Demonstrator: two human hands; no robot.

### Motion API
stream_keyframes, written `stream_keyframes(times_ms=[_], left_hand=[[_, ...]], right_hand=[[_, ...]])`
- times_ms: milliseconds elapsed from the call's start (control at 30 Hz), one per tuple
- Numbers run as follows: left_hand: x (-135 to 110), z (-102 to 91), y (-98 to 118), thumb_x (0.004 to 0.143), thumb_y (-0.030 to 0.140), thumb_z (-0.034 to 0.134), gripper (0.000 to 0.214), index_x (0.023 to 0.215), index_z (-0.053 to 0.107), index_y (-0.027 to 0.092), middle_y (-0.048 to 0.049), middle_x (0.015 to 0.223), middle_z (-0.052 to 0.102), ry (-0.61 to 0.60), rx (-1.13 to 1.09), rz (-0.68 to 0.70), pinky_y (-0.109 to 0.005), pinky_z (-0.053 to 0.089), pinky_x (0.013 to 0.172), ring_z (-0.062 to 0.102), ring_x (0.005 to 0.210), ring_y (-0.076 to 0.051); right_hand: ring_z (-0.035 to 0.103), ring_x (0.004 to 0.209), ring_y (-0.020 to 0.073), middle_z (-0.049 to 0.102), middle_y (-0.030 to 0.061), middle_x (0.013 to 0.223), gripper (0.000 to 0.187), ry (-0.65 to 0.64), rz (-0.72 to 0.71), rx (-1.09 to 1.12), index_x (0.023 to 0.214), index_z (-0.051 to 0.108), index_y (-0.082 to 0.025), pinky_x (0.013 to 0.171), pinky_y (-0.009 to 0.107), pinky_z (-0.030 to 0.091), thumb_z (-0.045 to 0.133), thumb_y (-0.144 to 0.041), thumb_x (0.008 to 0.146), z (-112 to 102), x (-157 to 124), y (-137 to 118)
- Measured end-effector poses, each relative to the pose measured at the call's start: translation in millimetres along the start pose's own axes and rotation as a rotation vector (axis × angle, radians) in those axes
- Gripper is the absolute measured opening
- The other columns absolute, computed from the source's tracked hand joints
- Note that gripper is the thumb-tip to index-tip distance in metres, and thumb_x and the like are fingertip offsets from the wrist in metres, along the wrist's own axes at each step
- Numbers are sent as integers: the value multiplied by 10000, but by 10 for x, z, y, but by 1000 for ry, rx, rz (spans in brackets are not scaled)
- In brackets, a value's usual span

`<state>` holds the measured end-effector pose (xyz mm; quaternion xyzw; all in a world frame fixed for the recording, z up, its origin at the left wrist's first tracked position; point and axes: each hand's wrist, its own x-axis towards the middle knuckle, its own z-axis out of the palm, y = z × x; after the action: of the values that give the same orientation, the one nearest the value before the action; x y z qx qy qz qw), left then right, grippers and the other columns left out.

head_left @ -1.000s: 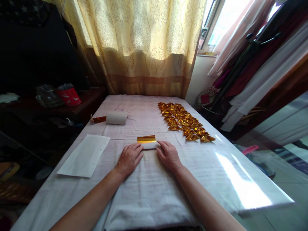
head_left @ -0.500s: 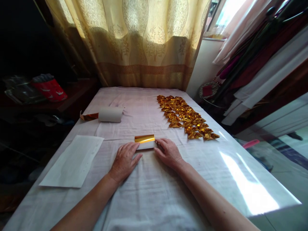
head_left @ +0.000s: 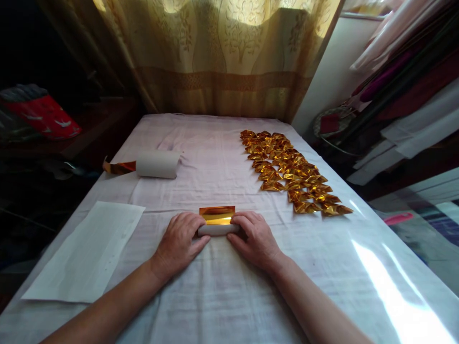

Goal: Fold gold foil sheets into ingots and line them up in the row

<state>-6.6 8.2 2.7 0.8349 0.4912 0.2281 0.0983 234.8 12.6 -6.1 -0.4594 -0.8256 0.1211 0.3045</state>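
Observation:
A sheet of gold foil paper [head_left: 217,218] lies on the cloth-covered table in front of me, its near edge rolled over so the pale underside shows. My left hand [head_left: 181,236] is closed on the left end of that roll, thumb in front and fingers behind. The right end is pinched the same way by my right hand [head_left: 254,236]. Beyond my right hand stand several folded gold foil pieces [head_left: 287,172], set in slanting rows.
A curled grey-white roll [head_left: 158,165] with a coppery strip [head_left: 121,167] at its left end lies back left. Nearer is a flat white paper [head_left: 86,251]. A red container [head_left: 45,116] stands on dark furniture at left. A curtain [head_left: 222,86] hangs behind the table [head_left: 201,306].
The near edge of the foil paper has been rolled up further into a rounded tube, and both hands have closed around its ends. The view has tilted down and come closer.

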Motion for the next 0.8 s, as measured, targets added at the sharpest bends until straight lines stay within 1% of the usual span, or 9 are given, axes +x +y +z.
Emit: stream_keyframes(times_ms=[100, 200, 333, 400, 500, 600, 667, 733, 800], left_hand=[[-33, 1, 14, 856, 295, 643, 147, 988, 636, 230, -44, 1026, 716, 36, -10, 2, -419, 464, 960, 634, 1005, -232], [-52, -10, 31, 886, 297, 622, 124, 993, 640, 238, -37, 1037, 731, 41, -9, 53, -424, 466, 977, 653, 991, -220], [-44, -29, 32, 936, 324, 568, 210, 1116, 619, 229, -51, 1052, 731, 72, 6, 65, -438, 461, 1005, 663, 1002, -220], [-35, -37, 26, 952, 309, 550, 209, 1136, 610, 227, -48, 1044, 731, 76, 5, 72, -422, 469, 995, 665, 995, -209], [-34, -45, 14, 954, 287, 550, 144, 1070, 624, 241, -34, 1018, 742, 62, -13, 89, -418, 479, 984, 674, 974, -200], [-53, -45, 1, 950, 276, 548, 86, 940, 629, 248, -28, 1050, 751, 31, -15, 115, -449, 468, 1010, 676, 1007, -210], [-70, -42, -9, 951, 261, 547, 88, 895, 612, 242, -26, 1079, 751, 24, -5, 153, -455, 464, 1024, 674, 1039, -214], [-80, -38, -15, 954, 249, 549, 59, 933, 602, 234, -31, 1086, 752, 47, 3, 187, -443, 473, 1025, 680, 1042, -210], [-79, -37, -13, 960, 238, 547, 83, 1027, 594, 224, -41, 1075, 753, 94, 0, 206, -418, 494, 1013, 694, 1012, -197]], right_hand=[[608, 1000, 239, 677, 74, 1044, 188, -2, -8, 48, 991, 598, -214, 882, 385, 453, 651, -200, 811, -33, 7, -6], [611, 988, 239, 680, 73, 1033, 151, -35, -9, 96, 969, 576, -226, 870, 386, 450, 633, -200, 831, -81, 7, -6], [618, 983, 232, 685, 73, 1033, 146, -64, -14, 144, 1014, 568, -221, 868, 382, 448, 615, -229, 875, -123, -1, 8], [622, 972, 223, 692, 68, 1017, 110, -65, -10, 150, 1007, 574, -222, 863, 376, 447, 596, -235, 900, -122, 1, 15], [626, 962, 213, 701, 61, 1010, 66, -64, -13, 150, 961, 584, -227, 852, 367, 446, 599, -225, 897, -108, 15, 19], [637, 962, 203, 711, 50, 1023, 87, -61, -26, 150, 915, 585, -228, 859, 363, 449, 627, -182, 854, -104, 34, 12], [642, 977, 200, 722, 44, 1037, 112, -56, -40, 147, 894, 585, -228, 873, 362, 452, 628, -146, 830, -108, 41, 7], [644, 999, 204, 731, 43, 1054, 118, -48, -57, 132, 894, 590, -227, 886, 368, 453, 616, -129, 834, -113, 40, 6], [648, 1004, 205, 737, 46, 1049, 96, -41, -72, 120, 905, 600, -228, 887, 370, 458, 600, -140, 868, -114, 33, 11]])
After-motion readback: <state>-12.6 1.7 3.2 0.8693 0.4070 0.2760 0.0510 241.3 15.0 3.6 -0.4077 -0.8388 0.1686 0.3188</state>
